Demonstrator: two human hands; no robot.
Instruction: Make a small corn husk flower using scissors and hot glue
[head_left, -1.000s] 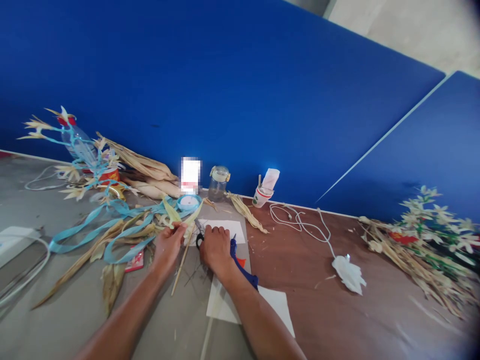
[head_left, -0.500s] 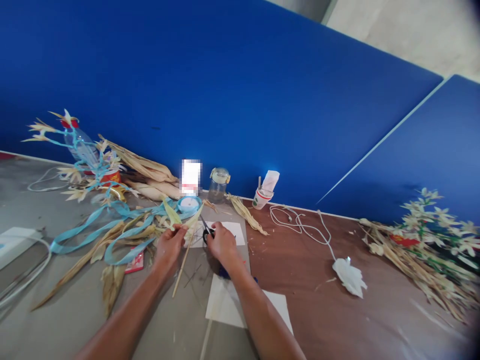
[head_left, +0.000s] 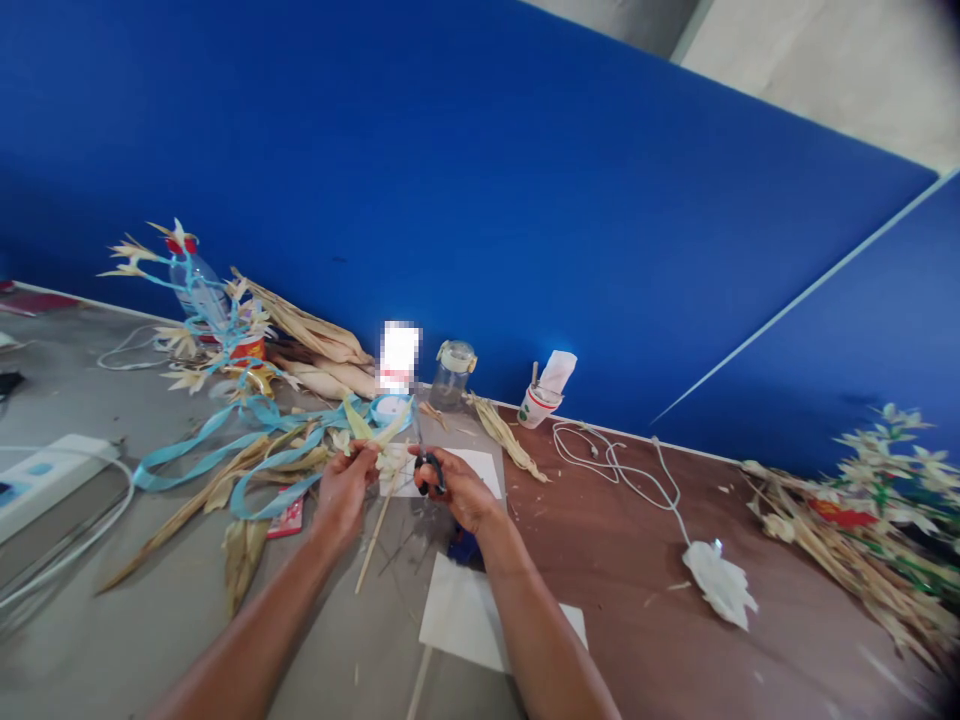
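My left hand (head_left: 346, 490) pinches pale green-yellow corn husk pieces (head_left: 390, 428), whose pointed tips fan out above the fingers. To its right, my right hand (head_left: 459, 486) is closed on black-handled scissors (head_left: 430, 474), with the blades pointing up and away beside the husk. Whether the blades touch the husk I cannot tell. Below the hands a thin stick (head_left: 373, 545) lies slantwise over the grey table. White paper (head_left: 480, 470) lies under and behind the right hand, and a roll of light blue ribbon (head_left: 391, 408) sits just beyond the husk tips.
Loops of blue ribbon (head_left: 169, 475) and dried husks (head_left: 180, 525) spread at the left, near a power strip (head_left: 67, 475). Along the blue partition (head_left: 480, 200) stand a glass jar (head_left: 452, 375) and a paper cup (head_left: 538, 405). A white cable (head_left: 615, 460) and husk flowers (head_left: 900, 470) lie right.
The view has shifted, so the scene sits farther right. My right hand has turned, bringing the scissors more upright near the husk. My left hand keeps its pinch.
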